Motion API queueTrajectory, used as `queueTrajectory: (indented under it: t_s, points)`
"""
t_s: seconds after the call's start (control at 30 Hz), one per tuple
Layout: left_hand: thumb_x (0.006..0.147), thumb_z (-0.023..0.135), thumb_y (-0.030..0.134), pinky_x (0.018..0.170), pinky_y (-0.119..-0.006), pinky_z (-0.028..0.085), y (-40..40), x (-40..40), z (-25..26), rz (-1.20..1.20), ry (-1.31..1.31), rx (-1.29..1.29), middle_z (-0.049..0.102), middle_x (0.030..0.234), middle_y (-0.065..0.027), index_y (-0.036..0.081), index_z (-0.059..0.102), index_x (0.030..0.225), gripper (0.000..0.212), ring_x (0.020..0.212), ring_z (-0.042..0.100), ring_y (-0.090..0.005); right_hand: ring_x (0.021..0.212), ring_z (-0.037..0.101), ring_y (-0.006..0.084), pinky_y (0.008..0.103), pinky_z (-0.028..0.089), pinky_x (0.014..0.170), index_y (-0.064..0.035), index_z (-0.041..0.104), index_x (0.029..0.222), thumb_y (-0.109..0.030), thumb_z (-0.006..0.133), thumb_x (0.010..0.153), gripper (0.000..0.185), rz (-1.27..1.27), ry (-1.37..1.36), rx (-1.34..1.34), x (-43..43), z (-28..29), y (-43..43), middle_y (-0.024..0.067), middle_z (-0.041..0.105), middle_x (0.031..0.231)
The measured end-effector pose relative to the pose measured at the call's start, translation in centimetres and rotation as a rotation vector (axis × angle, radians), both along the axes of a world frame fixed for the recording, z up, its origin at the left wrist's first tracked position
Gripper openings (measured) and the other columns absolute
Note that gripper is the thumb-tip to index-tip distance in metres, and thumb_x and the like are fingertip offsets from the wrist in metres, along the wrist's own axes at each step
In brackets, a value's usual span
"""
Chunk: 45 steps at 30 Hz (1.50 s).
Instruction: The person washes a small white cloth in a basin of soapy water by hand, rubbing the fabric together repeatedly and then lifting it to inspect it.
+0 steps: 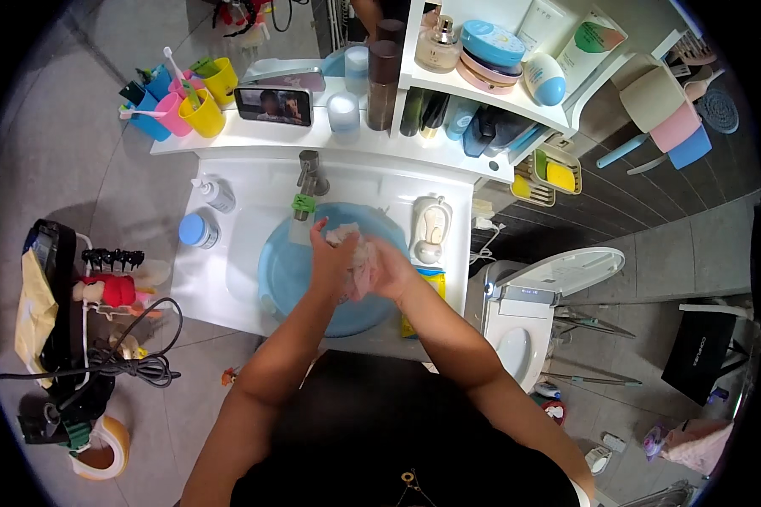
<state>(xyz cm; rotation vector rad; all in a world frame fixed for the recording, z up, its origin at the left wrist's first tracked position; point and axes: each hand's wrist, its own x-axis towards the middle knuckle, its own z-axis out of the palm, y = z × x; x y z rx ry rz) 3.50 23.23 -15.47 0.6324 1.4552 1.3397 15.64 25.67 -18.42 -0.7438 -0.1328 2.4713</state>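
Observation:
Over a light blue plastic basin (pixel 292 279) in the white sink, my left hand (pixel 333 256) and my right hand (pixel 390 269) hold a wet-looking, bunched pale pink cloth (pixel 360 269) between them. My right hand is blurred, and its grip is partly hidden by the cloth. Water from the metal faucet (pixel 309 171), which bears a green attachment (pixel 303 204), appears to run down beside my left fingertips. The basin's water surface is hard to make out.
Left of the basin stand a white pump bottle (pixel 215 193) and a blue-lidded jar (pixel 198 231). At the right lie a soap dish (pixel 432 229) and a yellow packet (pixel 434 282). Behind, a white shelf (pixel 273 139) carries colored cups (pixel 201 115) and a propped phone (pixel 274 106).

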Motion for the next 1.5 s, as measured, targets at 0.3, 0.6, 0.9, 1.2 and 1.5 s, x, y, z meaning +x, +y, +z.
queueTrajectory:
  t_s: [0.3,0.6,0.9,1.2,1.5]
  points:
    - [0.084,0.052,0.021,0.065,-0.03,0.048,-0.8,-2.9,-9.0,-0.07,0.164,0.182,0.054,0.092,-0.0091,0.005,0.045,0.108,0.029,0.083,0.054,-0.02,0.084,0.049,0.0347,0.0416,0.042,0.074,-0.0046,0.051,0.089,-0.025,0.056,0.076,0.025,-0.128,-1.218,1.383,-5.4,3.3,-2.7,0.0183,0.05,0.089]
    - [0.08,0.051,0.024,0.064,-0.031,0.047,-0.4,-2.3,-10.2,-0.182,0.001,-0.201,0.059,0.084,-0.0012,0.014,0.055,0.095,0.018,0.075,0.056,-0.0195,0.084,0.051,0.0297,0.0419,0.041,0.073,-0.0051,0.054,0.073,-0.018,0.058,0.068,0.015,0.093,-1.079,0.849,-4.7,3.0,1.3,0.0144,0.053,0.082]
    - [0.08,0.052,0.027,0.063,-0.028,0.046,-0.6,-1.6,-8.9,-0.174,0.013,-0.385,0.06,0.087,-0.0005,0.013,0.056,0.09,0.017,0.07,0.057,-0.0137,0.082,0.051,0.0283,0.0388,0.043,0.069,-0.0044,0.055,0.077,-0.016,0.055,0.071,0.013,0.444,-1.504,1.829,-4.9,-3.9,0.4,0.0159,0.052,0.082]
    - [0.081,0.048,0.023,0.053,-0.024,0.044,-0.4,-0.6,-6.3,-0.249,0.194,-0.095,0.056,0.074,-0.0052,0.01,0.056,0.079,0.015,0.067,0.056,-0.0131,0.076,0.053,0.0307,0.0426,0.042,0.066,-0.003,0.054,0.078,-0.015,0.052,0.075,0.013,0.178,-1.402,1.254,-4.4,-7.2,2.9,0.0175,0.052,0.077]
    - [0.083,0.054,0.015,0.063,-0.029,0.049,-0.2,-1.2,-1.3,-0.017,-0.439,-0.25,0.054,0.09,-0.0074,0.007,0.047,0.111,0.029,0.083,0.056,-0.0174,0.08,0.056,0.029,0.044,0.044,0.058,-0.0069,0.052,0.092,-0.03,0.045,0.081,0.026,0.094,-0.577,0.107,-1.9,-4.5,2.8,0.0109,0.056,0.088]
